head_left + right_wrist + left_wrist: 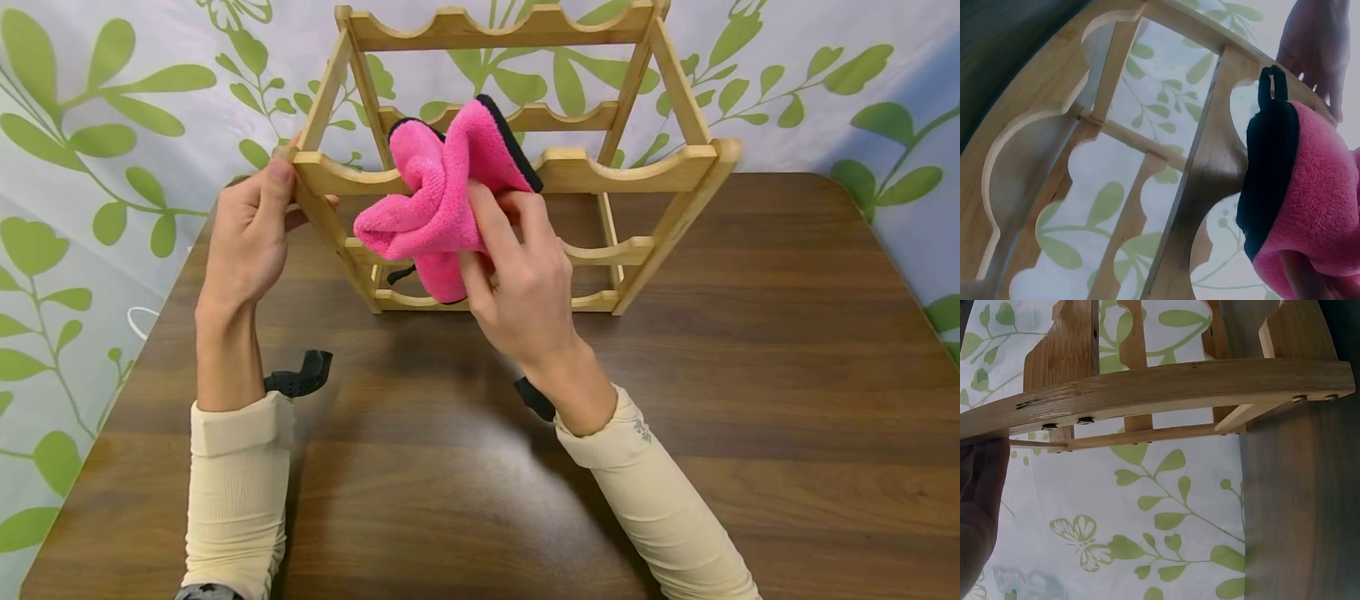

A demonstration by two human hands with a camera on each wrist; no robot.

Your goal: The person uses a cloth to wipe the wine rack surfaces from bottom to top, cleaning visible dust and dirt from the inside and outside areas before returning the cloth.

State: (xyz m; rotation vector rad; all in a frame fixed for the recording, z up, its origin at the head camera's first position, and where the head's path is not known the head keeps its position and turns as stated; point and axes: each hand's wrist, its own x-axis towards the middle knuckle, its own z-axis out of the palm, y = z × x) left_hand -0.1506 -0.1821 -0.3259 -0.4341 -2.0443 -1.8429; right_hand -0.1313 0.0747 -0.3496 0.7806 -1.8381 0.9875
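A light wooden wine rack (pixel 622 173) with scalloped crossbars stands upright at the table's far side in the head view. My left hand (pixel 251 229) grips its left front post near the top corner, thumb on the near side. In the left wrist view only part of that hand (pixel 982 494) shows, below the rack's side rail (pixel 1166 387). A bunched pink cloth (pixel 438 200) with black edging is pinched in my right hand (pixel 525 279), in front of the rack's upper front crossbar. The right wrist view shows the cloth (pixel 1322 187) close to that crossbar (pixel 1210 156), its black loop sticking out.
A dark brown wooden table (pixel 787 375) lies under the rack. Behind it hangs a white backdrop (pixel 247 50) printed with green leaves. Black wrist-worn pieces (pixel 303 375) stick out beside both wrists. A thin white cord (pixel 138 321) loops at the table's left edge.
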